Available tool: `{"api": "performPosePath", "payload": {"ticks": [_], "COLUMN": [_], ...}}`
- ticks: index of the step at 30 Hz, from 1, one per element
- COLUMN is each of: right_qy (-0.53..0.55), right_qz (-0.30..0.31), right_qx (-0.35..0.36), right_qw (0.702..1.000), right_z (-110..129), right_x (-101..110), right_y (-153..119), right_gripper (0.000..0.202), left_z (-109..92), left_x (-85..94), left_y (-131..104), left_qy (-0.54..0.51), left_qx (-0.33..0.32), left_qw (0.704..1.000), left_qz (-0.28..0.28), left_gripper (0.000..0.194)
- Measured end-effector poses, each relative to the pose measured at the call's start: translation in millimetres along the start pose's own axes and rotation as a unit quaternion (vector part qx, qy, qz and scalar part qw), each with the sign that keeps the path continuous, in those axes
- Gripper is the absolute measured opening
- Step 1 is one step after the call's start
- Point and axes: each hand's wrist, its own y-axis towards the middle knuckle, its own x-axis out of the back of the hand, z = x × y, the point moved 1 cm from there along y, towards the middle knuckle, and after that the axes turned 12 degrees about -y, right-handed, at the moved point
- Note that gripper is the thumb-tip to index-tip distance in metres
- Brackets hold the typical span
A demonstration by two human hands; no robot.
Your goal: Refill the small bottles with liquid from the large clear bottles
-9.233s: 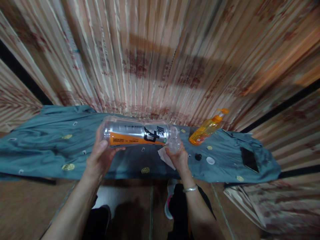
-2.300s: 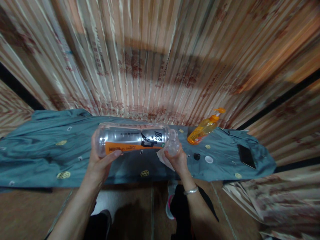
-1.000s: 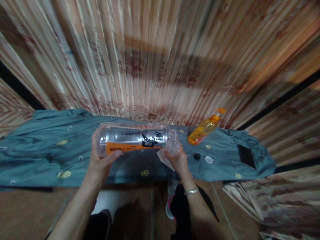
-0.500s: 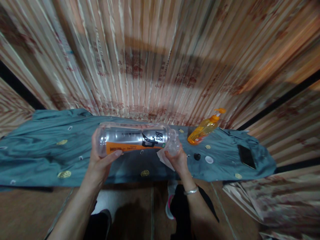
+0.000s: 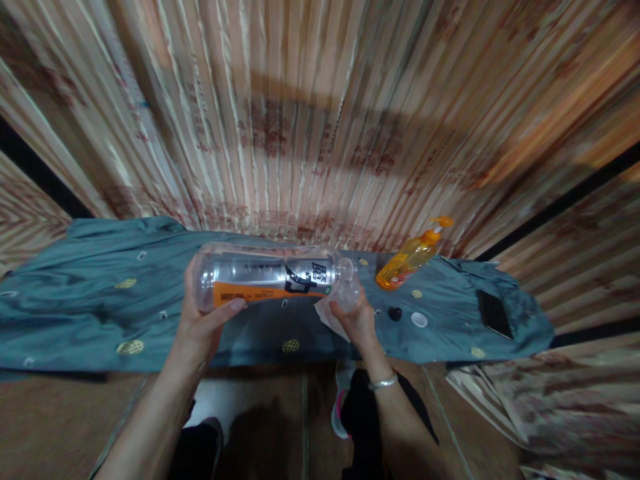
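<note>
A large clear plastic bottle [image 5: 270,270] with a silver, orange and black label lies sideways above the cloth, its neck to the right. My left hand [image 5: 203,313] is closed around its base end, thumb along the lower side. Beside the neck, my right hand [image 5: 356,319] is closed on a small clear plastic container [image 5: 347,293], which sits against or just under the bottle's mouth. Whether the two touch cannot be made out. Below the right hand, a white tissue [image 5: 330,320] rests on the cloth.
An orange pump bottle [image 5: 405,262] stands on the blue-green cloth [image 5: 165,280] to the right. Near it lie a small black cap [image 5: 395,313] and a white round lid [image 5: 419,320]. A dark phone [image 5: 494,313] lies at the right end. A patterned curtain [image 5: 300,133] hangs behind.
The large bottle has rolled slightly in my left hand, so its label has turned a little. Both hands keep nearly the same places and grips.
</note>
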Motion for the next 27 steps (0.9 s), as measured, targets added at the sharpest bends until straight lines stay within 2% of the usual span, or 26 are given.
{"api": "performPosePath", "payload": {"ticks": [3, 5, 9, 20, 27], "right_qy": [0.007, 0.012, 0.026, 0.012, 0.006], "right_qz": [0.002, 0.003, 0.005, -0.002, -0.006], "right_qx": [-0.001, -0.002, -0.002, 0.008, 0.008], "right_qw": [1.000, 1.000, 1.000, 1.000, 1.000], "right_z": [0.3, 0.3, -0.1, -1.4, -1.0], "right_x": [0.5, 1.0, 1.5, -0.4, -0.5], "right_y": [-0.1, 0.0, 0.3, 0.2, -0.5], "right_gripper": [0.071, 0.070, 0.070, 0.072, 0.072], "left_z": [-4.1, -6.3, -8.2, -4.0, -4.1], "left_x": [-5.1, -8.5, -10.3, -1.5, -0.7], "left_y": [-0.4, 0.0, 0.5, 0.3, 0.5], "left_qy": [-0.032, -0.036, -0.032, -0.013, -0.020], "left_qx": [0.068, 0.076, 0.069, 0.060, 0.062], "left_qw": [0.996, 0.995, 0.996, 0.998, 0.998], "left_qz": [-0.046, -0.055, -0.050, -0.010, -0.019], "left_gripper": [0.100, 0.101, 0.100, 0.093, 0.095]}}
